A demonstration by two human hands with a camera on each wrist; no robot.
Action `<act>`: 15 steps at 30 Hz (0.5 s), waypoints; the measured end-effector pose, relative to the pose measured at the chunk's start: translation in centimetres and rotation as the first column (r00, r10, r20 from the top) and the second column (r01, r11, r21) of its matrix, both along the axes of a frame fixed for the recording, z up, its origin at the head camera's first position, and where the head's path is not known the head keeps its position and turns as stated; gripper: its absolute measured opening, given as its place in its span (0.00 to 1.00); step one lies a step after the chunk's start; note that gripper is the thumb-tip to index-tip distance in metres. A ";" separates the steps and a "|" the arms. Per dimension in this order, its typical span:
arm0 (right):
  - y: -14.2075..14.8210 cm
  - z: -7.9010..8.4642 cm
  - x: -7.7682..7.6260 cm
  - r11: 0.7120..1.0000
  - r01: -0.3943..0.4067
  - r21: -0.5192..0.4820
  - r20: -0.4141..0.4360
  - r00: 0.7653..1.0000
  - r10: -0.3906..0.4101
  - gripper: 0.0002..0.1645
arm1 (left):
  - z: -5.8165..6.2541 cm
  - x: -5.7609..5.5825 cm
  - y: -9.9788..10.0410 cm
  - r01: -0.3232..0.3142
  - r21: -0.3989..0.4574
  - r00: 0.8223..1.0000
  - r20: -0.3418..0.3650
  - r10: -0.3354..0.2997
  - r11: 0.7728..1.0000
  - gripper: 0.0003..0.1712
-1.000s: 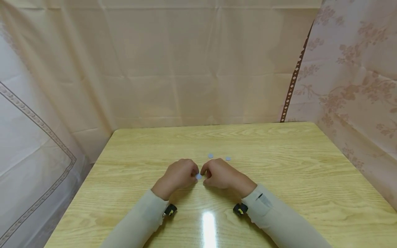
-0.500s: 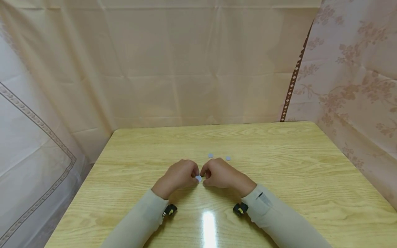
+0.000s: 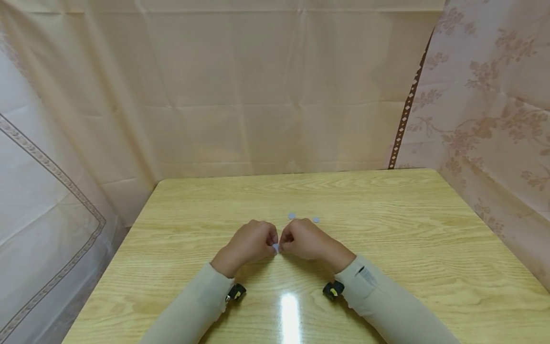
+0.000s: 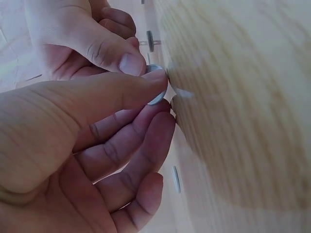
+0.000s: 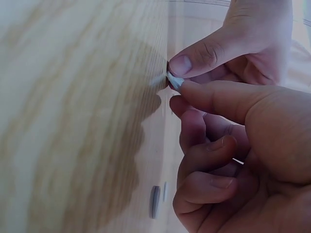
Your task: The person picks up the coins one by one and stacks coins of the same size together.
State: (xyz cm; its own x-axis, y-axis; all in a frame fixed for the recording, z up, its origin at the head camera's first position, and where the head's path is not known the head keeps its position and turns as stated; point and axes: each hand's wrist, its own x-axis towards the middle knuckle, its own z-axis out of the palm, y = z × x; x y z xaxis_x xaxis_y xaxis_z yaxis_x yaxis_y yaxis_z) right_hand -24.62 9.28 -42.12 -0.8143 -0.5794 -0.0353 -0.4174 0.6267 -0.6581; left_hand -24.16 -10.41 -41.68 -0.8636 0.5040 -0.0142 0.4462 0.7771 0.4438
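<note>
Near the middle of the table, a small silvery coin [image 3: 276, 248] stands tilted on edge between both hands. My left hand [image 3: 252, 241] pinches it, the thumb flat over its face in the left wrist view. From the other side, the thumb and forefinger of my right hand [image 3: 306, 240] close on the coin's edge, the thumb tip right at it in the right wrist view. The other fingers of both hands are curled, close over the wood. Fingertips cover much of the coin [image 5: 175, 81].
Two more coins lie flat beyond my hands, one nearer the middle [image 3: 291, 216] and one to the right [image 3: 316, 220]. The wooden table [image 3: 197, 200] ends at a beige curtain [image 3: 275, 95]. A patterned cloth [image 3: 494, 119] hangs at the right.
The coin between my hands has turned and looks narrower. My right thumb and forefinger have closed together onto it, and the gap between the hands has shrunk. The two far coins lie unmoved.
</note>
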 end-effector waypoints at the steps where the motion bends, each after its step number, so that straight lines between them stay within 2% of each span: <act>1: 0.0 0.0 -0.1 1.000 0.003 -0.004 0.007 1.000 -0.003 0.07 | 0.0 0.0 0.0 0.003 0.001 1.000 -0.005 -0.003 1.000 0.08; 9: 0.4 -0.2 -0.5 0.999 0.024 -0.048 0.082 0.996 -0.020 0.10 | 0.3 0.2 -0.4 0.008 -0.006 1.000 0.000 -0.008 1.000 0.11; 15: 0.5 -0.1 -0.7 0.993 0.038 -0.109 0.108 0.994 -0.026 0.11 | 0.7 0.2 -0.9 0.011 -0.015 0.999 -0.031 -0.011 1.000 0.16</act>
State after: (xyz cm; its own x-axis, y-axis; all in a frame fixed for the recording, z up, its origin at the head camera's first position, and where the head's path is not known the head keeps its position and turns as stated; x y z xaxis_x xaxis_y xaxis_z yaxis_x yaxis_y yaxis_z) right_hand -25.30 9.83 -42.21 -0.8274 -0.5585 -0.0597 -0.3227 0.5596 -0.7633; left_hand -23.99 -11.29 -40.94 -0.8582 0.5133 0.0053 0.4682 0.7786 0.4178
